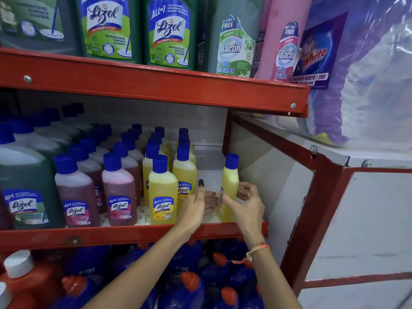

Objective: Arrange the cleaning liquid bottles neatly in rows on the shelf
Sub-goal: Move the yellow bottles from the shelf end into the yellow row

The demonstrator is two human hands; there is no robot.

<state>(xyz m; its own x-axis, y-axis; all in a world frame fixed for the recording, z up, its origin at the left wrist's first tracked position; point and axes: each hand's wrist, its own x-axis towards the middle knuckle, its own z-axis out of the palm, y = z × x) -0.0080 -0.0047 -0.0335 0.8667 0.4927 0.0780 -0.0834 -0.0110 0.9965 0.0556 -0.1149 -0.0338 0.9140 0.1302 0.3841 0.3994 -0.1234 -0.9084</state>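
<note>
Though barely tilted, yellow bottle (229,186) cap-up.

**Colours on the shelves**

Red shelf frame (156,88). Yellow bottles (162,192) and pink bottles (119,192), all blue-capped, with blue-and-white labels. Dark green jugs (171,30) above; blue bottles (191,291) with orange caps below. Orange thread on one wrist (258,249).

Two hands, left (196,208) and right (243,204). Near them, three front yellow Lizol bottles (163,192), more behind; two front pink Lizol bottles (118,192). Above them, two large green Lizol bottles (107,25) and two Bactin bottles (234,47).
</note>
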